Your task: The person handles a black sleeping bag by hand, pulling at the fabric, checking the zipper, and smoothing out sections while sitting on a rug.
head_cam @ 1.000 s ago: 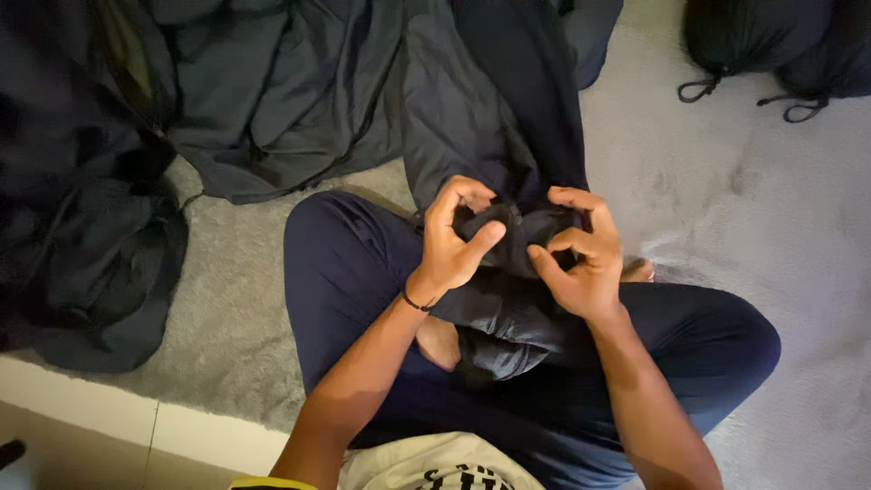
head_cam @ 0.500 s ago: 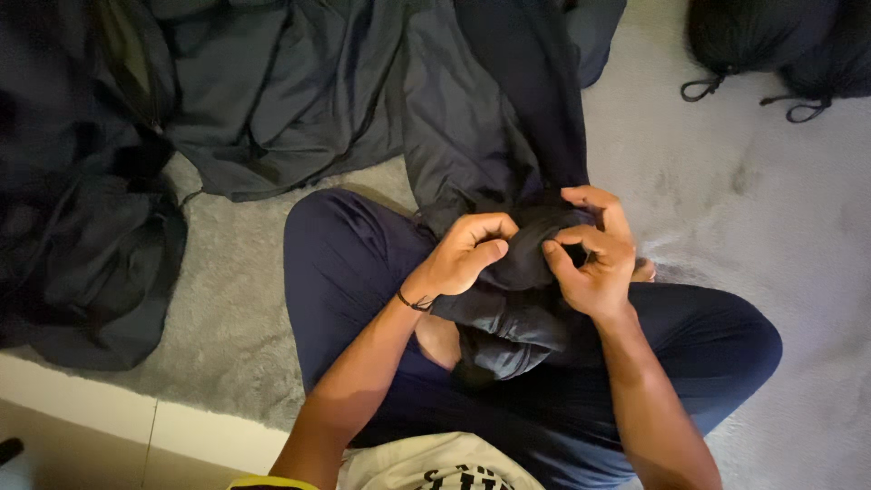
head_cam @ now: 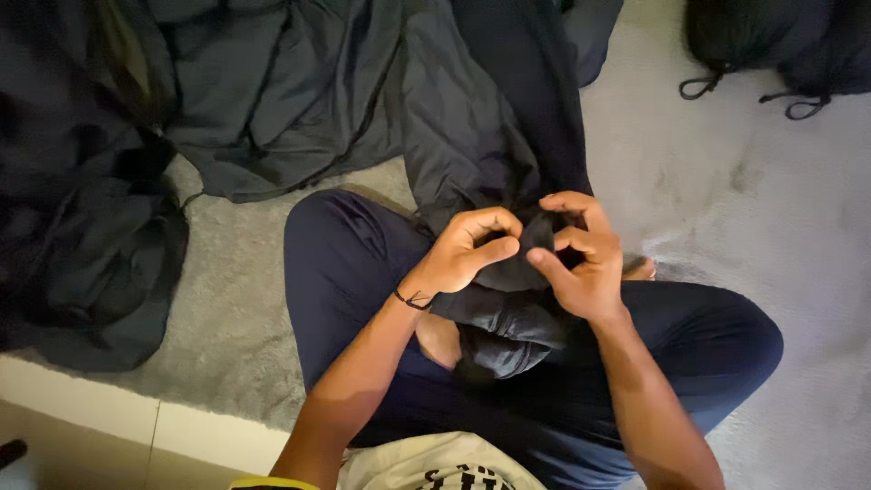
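Dark grey fabric (head_cam: 508,272) bunched over the lap (its long tail trailing up onto the carpet (head_cam: 726,209)) is now pinched tighter than a moment ago, left hand (head_cam: 467,254) and right hand (head_cam: 581,263) having drawn together, fingers curled shut on its gathered edge.

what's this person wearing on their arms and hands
Both forearms are bare, with no gloves or rings visible. The left hand has a thin dark band around its wrist. The right hand wears nothing. A yellow sleeve edge shows at the bottom of the left arm.
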